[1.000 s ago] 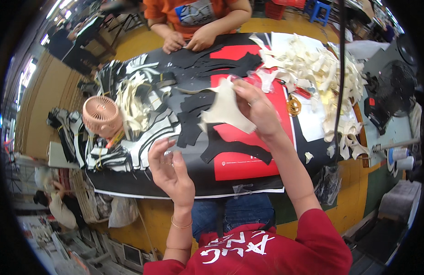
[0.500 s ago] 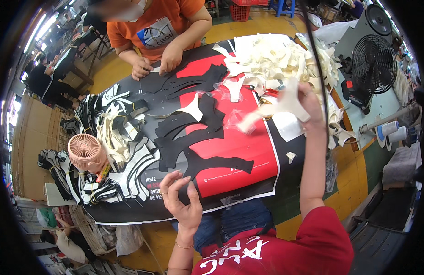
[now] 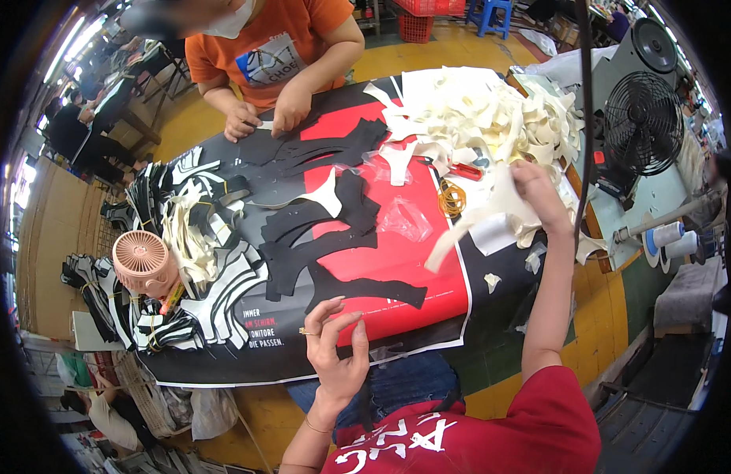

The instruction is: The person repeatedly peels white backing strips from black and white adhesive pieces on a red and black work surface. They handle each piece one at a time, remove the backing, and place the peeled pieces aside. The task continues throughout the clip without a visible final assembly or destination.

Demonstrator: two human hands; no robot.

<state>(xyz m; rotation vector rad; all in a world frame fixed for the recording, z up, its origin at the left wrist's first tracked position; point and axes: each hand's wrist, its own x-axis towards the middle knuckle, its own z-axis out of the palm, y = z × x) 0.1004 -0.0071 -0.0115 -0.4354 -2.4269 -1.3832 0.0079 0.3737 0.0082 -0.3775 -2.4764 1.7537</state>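
Observation:
At the right of the table, my right hand [image 3: 542,194] grips a cream cut fabric piece [image 3: 492,207], whose narrow end hangs toward the red sheet. My left hand [image 3: 334,351] is raised at the near table edge, fingers apart and loosely bent, with nothing in it. Just beyond it lies a black cut fabric piece [image 3: 365,288]. More black pieces [image 3: 334,209] spread over the middle of the table, with one cream piece [image 3: 326,195] on top. A large pile of cream pieces [image 3: 476,110] covers the far right, beside my right hand.
Orange rubber bands [image 3: 452,198] and a red-handled tool [image 3: 465,171] lie by the pile. Bundled black-and-white pieces [image 3: 223,296] and a pink fan [image 3: 145,261] stand left. A co-worker in an orange shirt [image 3: 278,55] handles a small piece across the table. A dark cable [image 3: 585,118] hangs at right.
My right hand has moved slightly right and nearer with the cream piece, which now hangs lower. My left hand has shifted right. The co-worker's hands have barely moved.

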